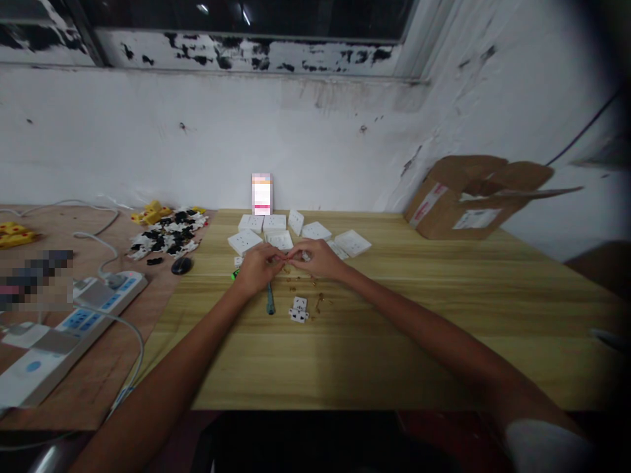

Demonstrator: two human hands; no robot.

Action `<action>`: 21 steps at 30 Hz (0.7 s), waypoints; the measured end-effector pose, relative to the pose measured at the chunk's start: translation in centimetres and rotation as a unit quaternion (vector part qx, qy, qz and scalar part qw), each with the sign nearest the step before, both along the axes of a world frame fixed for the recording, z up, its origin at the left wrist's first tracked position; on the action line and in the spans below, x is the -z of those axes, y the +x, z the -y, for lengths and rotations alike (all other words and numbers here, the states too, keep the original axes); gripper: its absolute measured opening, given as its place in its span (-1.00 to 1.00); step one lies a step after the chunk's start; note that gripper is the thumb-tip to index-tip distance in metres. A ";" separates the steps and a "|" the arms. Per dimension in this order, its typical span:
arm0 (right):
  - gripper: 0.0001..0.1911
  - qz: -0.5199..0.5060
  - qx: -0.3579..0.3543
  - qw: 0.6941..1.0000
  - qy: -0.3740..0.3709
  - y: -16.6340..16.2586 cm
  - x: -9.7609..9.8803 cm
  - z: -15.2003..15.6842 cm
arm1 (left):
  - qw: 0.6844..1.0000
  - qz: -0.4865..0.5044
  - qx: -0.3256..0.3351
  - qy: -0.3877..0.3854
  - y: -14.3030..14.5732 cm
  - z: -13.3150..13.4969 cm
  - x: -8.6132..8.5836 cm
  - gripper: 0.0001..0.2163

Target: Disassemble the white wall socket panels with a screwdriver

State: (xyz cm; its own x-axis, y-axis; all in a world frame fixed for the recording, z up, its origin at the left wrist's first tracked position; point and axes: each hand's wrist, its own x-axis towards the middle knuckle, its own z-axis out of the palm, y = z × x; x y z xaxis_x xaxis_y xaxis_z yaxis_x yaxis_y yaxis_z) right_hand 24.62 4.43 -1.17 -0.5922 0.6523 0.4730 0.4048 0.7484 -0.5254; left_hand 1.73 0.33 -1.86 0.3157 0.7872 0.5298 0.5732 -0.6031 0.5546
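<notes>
From my head view, the small piece (286,258) I am working on is right between my fingertips, over the counter (404,315) and in front of the white socket panels (245,241). My left grip (259,266) has thumb and finger pinched together on it from one side, and my right grip (315,258) pinches in to meet it from the other. It is too small, and too covered by my fingers, for me to tell what it is, though it looks reddish or brassy.

Nearer to me lie loose brass parts (320,300), and beside them a white socket insert (299,310). A screwdriver (271,303) rests to their left, handle toward me, its shaft running up toward my left fingers. A lit phone (262,194) leans against the wall behind the panels.

As I judge it, this is fine fitting or separating by fingertip. I would do it well by letting one grip steady the piece while the other turns or presses, with light force so that nothing thin bends. Working low over the counter would catch a slipped part close by. I should mind my wrists and the screwdriver, since a careless sweep could scatter the brass parts.
</notes>
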 end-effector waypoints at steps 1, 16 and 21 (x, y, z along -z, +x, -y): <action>-0.89 -0.006 0.003 1.000 -0.010 0.0 0.0 0.0 | 1.000 0.008 -0.002 0.000 0.0 0.0 0.0 -0.94; -0.77 -0.087 -0.029 0.990 -0.111 0.1 0.1 -0.5 | 0.998 0.063 0.017 -0.024 0.0 0.3 -0.6 -0.91; -0.77 -0.090 -0.037 0.989 -0.115 0.2 0.1 -0.5 | 0.998 0.061 0.021 -0.011 -0.1 0.1 -0.3 -0.91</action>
State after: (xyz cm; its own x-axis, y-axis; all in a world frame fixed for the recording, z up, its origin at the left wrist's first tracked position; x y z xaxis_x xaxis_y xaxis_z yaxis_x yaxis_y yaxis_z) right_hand 24.83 4.97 -1.31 -0.5611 0.7137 0.4193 0.2378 0.6242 -0.7442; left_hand 1.68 0.18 -1.56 0.2822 0.7864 0.5495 0.4747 -0.6122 0.6323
